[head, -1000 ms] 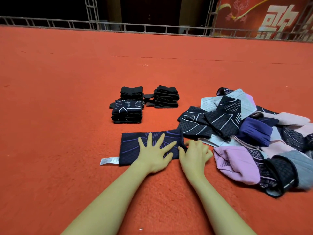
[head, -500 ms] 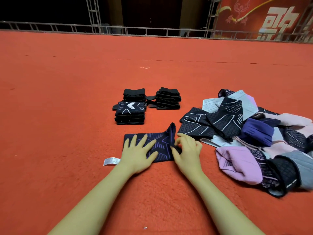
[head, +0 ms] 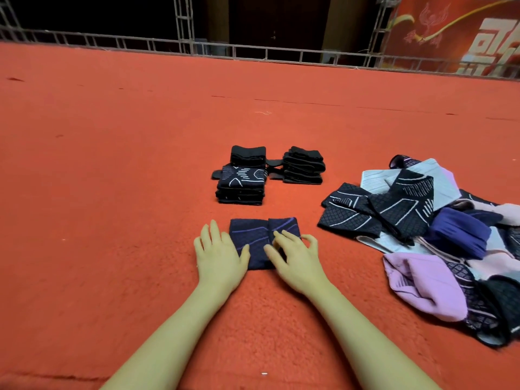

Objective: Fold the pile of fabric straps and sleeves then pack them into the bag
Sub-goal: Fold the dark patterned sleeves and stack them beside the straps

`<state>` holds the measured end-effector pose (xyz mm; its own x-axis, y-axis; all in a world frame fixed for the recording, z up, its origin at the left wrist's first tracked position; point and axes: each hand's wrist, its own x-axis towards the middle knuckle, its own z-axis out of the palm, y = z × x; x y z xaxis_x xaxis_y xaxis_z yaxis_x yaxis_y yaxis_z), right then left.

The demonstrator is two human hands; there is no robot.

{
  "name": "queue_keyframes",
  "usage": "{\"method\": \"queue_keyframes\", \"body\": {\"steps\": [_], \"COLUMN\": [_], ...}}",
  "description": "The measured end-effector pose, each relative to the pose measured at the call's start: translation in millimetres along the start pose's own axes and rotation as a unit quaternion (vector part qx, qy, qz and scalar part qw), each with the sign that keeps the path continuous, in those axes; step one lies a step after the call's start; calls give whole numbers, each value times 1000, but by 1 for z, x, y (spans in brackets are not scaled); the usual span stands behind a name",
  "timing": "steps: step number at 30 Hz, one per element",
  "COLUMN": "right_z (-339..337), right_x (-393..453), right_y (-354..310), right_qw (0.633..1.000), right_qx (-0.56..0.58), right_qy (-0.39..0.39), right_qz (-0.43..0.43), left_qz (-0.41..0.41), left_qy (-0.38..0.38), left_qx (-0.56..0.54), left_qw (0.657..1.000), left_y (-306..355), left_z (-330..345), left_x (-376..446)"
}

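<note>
A dark navy sleeve with purple lines [head: 257, 237] lies folded into a small rectangle on the red carpet in front of me. My left hand [head: 218, 253] lies flat at its left edge, the thumb on the cloth. My right hand [head: 295, 254] rests on its right half with the fingers bent and spread on the folded-over flap. Behind it stand two stacks of folded black sleeves: a near one with white lines on top [head: 242, 182] and a far one [head: 304, 166]. A loose pile of unfolded sleeves [head: 439, 232] in black, purple, pink and grey lies to the right.
Red carpet [head: 112, 192] stretches all around, open to the left and behind the stacks. A metal truss rail [head: 253, 52] runs along the far edge, with a red banner [head: 455, 32] at the back right. No bag is in view.
The long sleeve was folded over from its right end to the left and now lies as a short rectangle. My left hand slid to its left edge; the white label is hidden.
</note>
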<state>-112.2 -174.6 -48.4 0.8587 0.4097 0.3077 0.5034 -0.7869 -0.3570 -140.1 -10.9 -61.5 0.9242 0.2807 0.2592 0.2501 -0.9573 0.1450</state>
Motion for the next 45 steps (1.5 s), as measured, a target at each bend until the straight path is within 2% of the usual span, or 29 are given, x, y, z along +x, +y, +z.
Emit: {"method": "queue_keyframes", "body": {"steps": [2,4,7,11,13,17,20,22,23,25,27,28,29,31,33,35,38,45], "right_z": [-4,-3,3,4,5,6,3,0,-2,-5,-7,-7,-8,-7,-4,-2,-3,1], "right_x": [0,0,1,0,0,-2,-6,-6,-6,-8,-11,-12,-13,-14,-14,-15,-18,-16], "right_y": [8,14,15,17,18,16,13,16,17,20,21,20,20,21,25,28,23,25], "right_qw": [999,999,992,984,986,987,988,994,996,980,962,959,957,956,958,959,963,972], "right_qx": [4,-24,-94,-148,-145,-162,-150,-94,-29,102,141,139,140,142,117,86,46,-44], "right_qy": [-28,-31,-74,-98,-81,7,-29,-17,8,79,137,153,161,159,155,160,152,81], "right_qz": [19,14,33,25,30,16,36,57,83,152,188,194,196,202,212,219,218,215], "left_qz": [-11,19,40,86,96,124,125,104,102,100,67,54,58,102,155,177,209,251], "left_qy": [12,40,42,107,145,231,253,216,170,15,-124,-155,-158,-127,-125,-158,-202,-242], "left_qx": [1,4,-55,-72,-87,-125,-223,-317,-369,-506,-590,-592,-580,-504,-362,-202,-88,-11], "left_qw": [1000,999,997,988,981,957,933,918,908,856,795,789,797,848,911,950,953,937], "left_y": [2,2,2,1,1,2,17,33,41,55,66,68,69,68,67,67,63,50], "left_z": [3,7,9,10,10,4,-10,-20,-23,-24,-20,-19,-17,-12,-9,-8,-8,-15], "left_x": [-2,-3,-3,-5,-5,-5,1,6,8,11,13,12,11,12,12,13,18,36]}}
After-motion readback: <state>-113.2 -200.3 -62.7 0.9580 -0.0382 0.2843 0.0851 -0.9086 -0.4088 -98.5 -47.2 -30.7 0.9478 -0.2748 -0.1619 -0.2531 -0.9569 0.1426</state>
